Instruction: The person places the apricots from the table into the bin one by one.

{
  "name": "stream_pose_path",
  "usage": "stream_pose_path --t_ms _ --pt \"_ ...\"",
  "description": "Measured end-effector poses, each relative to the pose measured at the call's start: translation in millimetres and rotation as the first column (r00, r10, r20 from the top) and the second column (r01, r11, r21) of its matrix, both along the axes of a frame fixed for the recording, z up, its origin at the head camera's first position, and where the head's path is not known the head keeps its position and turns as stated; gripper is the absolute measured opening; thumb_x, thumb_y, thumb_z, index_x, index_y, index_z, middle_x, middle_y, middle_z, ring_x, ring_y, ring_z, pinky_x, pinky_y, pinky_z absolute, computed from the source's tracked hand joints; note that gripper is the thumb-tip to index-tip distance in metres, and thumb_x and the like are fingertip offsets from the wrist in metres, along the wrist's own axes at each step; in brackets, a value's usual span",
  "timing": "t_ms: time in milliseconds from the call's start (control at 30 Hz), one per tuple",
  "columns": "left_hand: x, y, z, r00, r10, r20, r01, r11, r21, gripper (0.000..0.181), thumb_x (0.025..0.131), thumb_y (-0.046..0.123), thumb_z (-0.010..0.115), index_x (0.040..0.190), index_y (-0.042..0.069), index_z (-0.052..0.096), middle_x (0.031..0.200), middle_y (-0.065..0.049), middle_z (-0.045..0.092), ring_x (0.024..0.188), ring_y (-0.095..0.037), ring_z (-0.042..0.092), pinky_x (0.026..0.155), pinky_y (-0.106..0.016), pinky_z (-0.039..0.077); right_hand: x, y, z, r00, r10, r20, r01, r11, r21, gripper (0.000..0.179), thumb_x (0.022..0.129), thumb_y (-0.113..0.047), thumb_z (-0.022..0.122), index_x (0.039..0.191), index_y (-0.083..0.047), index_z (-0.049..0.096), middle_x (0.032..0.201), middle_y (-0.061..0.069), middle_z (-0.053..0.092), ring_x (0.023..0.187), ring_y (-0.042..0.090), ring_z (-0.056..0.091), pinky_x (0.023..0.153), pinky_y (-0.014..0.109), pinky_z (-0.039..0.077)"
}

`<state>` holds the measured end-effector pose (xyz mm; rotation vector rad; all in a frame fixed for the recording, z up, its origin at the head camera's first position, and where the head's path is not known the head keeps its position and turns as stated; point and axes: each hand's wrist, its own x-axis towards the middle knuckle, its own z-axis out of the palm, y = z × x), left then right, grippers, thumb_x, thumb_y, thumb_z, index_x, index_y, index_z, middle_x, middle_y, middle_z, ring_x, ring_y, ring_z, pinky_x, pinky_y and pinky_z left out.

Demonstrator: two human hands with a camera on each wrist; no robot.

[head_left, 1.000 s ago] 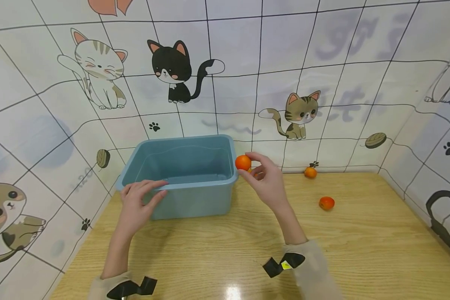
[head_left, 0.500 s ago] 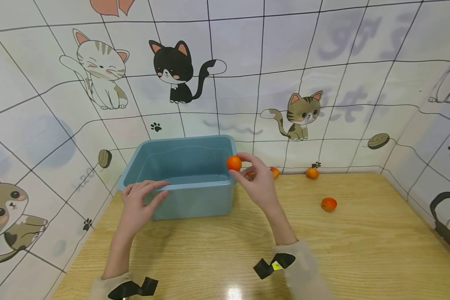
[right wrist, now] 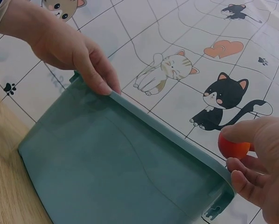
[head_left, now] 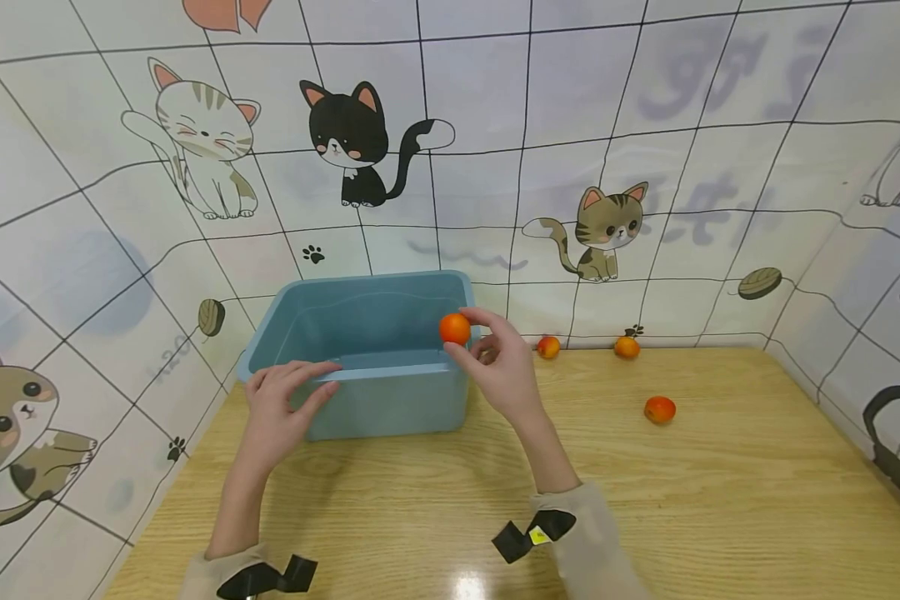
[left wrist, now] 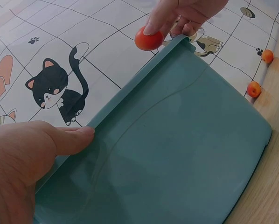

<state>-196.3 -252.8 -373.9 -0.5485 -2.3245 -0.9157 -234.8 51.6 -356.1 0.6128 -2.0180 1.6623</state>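
Observation:
A blue-green plastic bin (head_left: 390, 400) stands on the wooden table against the back wall. My left hand (head_left: 281, 408) holds its front rim near the left corner, thumb outside and fingers over the edge; the fingertips inside are partly hidden. Between the thumb and fingers of my right hand (head_left: 498, 362) is a small, round, glossy orange-red fruit (head_left: 454, 328), whose exact kind I cannot tell. It hangs over the bin's right end, just above rim height, as the left wrist view also shows the fruit (left wrist: 148, 39). The bin's visible floor holds nothing.
Three similar small fruits lie on the table right of the bin: a red-yellow fruit (head_left: 548, 347) and an orange fruit (head_left: 627, 347) by the wall, and a redder fruit (head_left: 660, 409) nearer. Cat-print sheeting (head_left: 480, 167) covers the walls.
My right hand has moved left with the fruit, from beside the bin's right rim to over its right end. A fruit behind that hand has come into view. My left hand stays put.

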Motion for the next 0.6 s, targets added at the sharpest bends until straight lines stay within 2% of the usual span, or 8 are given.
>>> stream_pose_path --t_ms 200,600 --pt "-0.2 -1.2 -1.1 1.0 -0.005 0.009 0.004 1.0 0.01 0.027 0.089 0.006 0.077 0.115 0.012 0.075 0.107 -0.007 0.071 0.107 -0.024 0.056 0.097 -0.053 0.018 0.2 -1.5 0.0 1.0 0.006 0.0 -0.006 1.0 -0.01 0.044 0.087 -0.013 0.082 0.127 -0.005 0.066 0.105 0.012 0.063 0.067 0.024 0.057 0.057 0.025 0.045" --pt "-0.2 -0.7 -1.1 1.0 -0.004 0.016 0.004 1.0 0.012 0.027 0.09 0.007 0.076 0.116 0.012 0.075 0.108 -0.007 0.071 0.107 -0.023 0.056 0.098 -0.053 0.018 -1.0 0.9 -1.9 1.0 0.016 -0.003 -0.016 1.0 0.016 0.049 0.087 -0.012 0.081 0.133 -0.007 0.063 0.124 0.009 0.064 0.068 0.021 0.058 0.059 0.025 0.046"
